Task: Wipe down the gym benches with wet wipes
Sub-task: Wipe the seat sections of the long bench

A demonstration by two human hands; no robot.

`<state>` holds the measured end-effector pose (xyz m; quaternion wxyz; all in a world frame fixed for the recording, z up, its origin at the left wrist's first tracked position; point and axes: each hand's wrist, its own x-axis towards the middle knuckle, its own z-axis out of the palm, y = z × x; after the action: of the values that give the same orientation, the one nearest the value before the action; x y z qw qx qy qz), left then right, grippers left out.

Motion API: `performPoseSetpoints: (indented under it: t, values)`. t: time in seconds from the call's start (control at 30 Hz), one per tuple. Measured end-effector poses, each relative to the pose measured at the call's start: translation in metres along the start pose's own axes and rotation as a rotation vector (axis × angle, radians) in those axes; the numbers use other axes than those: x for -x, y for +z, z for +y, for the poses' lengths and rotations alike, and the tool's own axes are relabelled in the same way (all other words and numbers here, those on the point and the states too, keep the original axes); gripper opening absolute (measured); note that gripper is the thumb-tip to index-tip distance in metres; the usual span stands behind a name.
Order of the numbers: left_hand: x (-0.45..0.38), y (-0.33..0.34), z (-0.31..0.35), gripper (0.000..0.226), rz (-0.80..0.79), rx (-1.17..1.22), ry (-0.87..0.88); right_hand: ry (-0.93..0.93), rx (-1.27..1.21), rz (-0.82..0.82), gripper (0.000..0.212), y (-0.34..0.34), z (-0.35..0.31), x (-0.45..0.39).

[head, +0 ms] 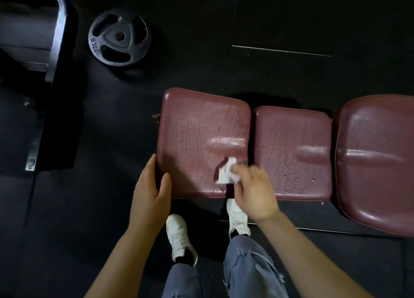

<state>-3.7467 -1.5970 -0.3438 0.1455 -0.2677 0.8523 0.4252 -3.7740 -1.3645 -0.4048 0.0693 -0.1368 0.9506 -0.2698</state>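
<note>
A maroon padded gym bench lies across the right half of the view in three cushions: a left seat pad (197, 127), a middle pad (293, 149) and a right pad (376, 158). The pads shine with wet streaks. My right hand (253, 192) pinches a crumpled white wet wipe (226, 171) against the near right part of the left pad; the hand is motion-blurred. My left hand (150, 192) rests against the near left corner of that pad, fingers along its side and thumb on top.
A black 33 lb weight plate (118, 37) lies flat on the dark rubber floor at the upper left. A grey metal machine frame (56, 40) stands at the far left. My white shoes (179, 237) stand just in front of the bench.
</note>
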Motion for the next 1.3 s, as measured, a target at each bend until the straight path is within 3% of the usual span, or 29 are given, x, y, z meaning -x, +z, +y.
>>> performPoseSetpoints:
  t: [0.13, 0.23, 0.43, 0.53, 0.67, 0.7, 0.87, 1.0, 1.17, 1.3]
  values:
    - [0.001, -0.003, -0.001, 0.051, -0.014, -0.003, 0.038, 0.310, 0.080, 0.192, 0.025, -0.006, 0.020, -0.117]
    - [-0.001, -0.005, -0.001, 0.049, -0.022, 0.004, 0.035, 0.444, 0.087, 0.224, 0.017, -0.017, 0.025, -0.158]
    - [-0.003, -0.007, -0.003, 0.049, -0.048, 0.003, 0.024, 0.404, 0.124, 0.200, 0.017, 0.002, 0.006, -0.044]
    - [-0.003, -0.009, -0.003, 0.048, -0.068, -0.016, 0.032, 0.398, 0.092, 0.099, 0.022, 0.004, -0.002, 0.027]
    - [-0.003, -0.011, -0.002, 0.053, -0.113, -0.080, 0.042, 0.217, 0.073, -0.163, 0.032, 0.010, -0.011, 0.088]
    - [-0.003, -0.011, -0.001, 0.058, -0.113, -0.106, 0.039, 0.259, 0.051, -0.172, 0.030, 0.011, -0.009, 0.096]
    - [0.011, -0.010, 0.017, 0.070, -0.020, -0.331, 0.183, 0.754, -0.322, 0.020, 0.011, -0.020, -0.002, 0.097]
    - [0.019, 0.005, 0.035, 0.070, -0.086, -0.466, 0.317, 0.772, -0.483, 0.088, 0.005, -0.044, 0.006, 0.077]
    - [0.025, 0.045, 0.057, 0.068, -0.211, -0.465, 0.349, 0.742, -0.478, 0.114, 0.002, -0.076, 0.040, 0.045]
    - [0.022, 0.082, 0.076, 0.066, -0.284, -0.460, 0.381, 0.723, -0.350, 0.132, 0.020, -0.103, 0.099, 0.003]
